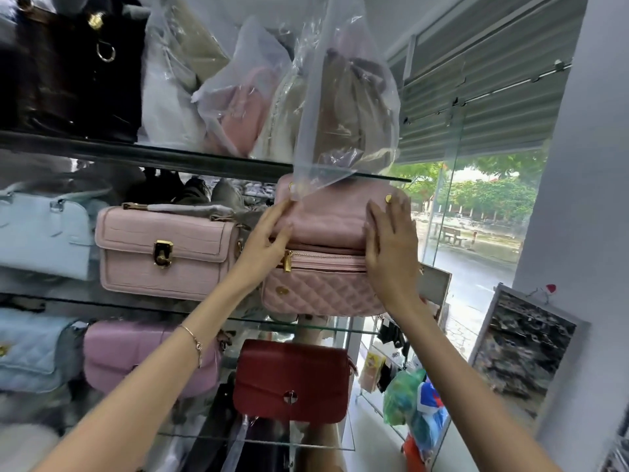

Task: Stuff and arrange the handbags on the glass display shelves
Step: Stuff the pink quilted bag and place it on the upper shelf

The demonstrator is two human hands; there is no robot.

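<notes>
Your left hand (pixel 269 238) and right hand (pixel 388 247), both flat, seat the quilted pink handbag (pixel 320 291) on the glass shelf (pixel 343 329); plastic-wrapped handbags (pixel 354 107) above likely remain

Daylit glass front (pixel 442 216) beside a white wall (pixel 585 199), shutter (pixel 476 97) above; street (pixel 476 267) outside perhaps wet.

a pink quilted handbag (pixel 323 287), a pale pink croc-textured bag (pixel 163 253), a dark red bag (pixel 292 379), light blue bags (pixel 44 233).
</notes>
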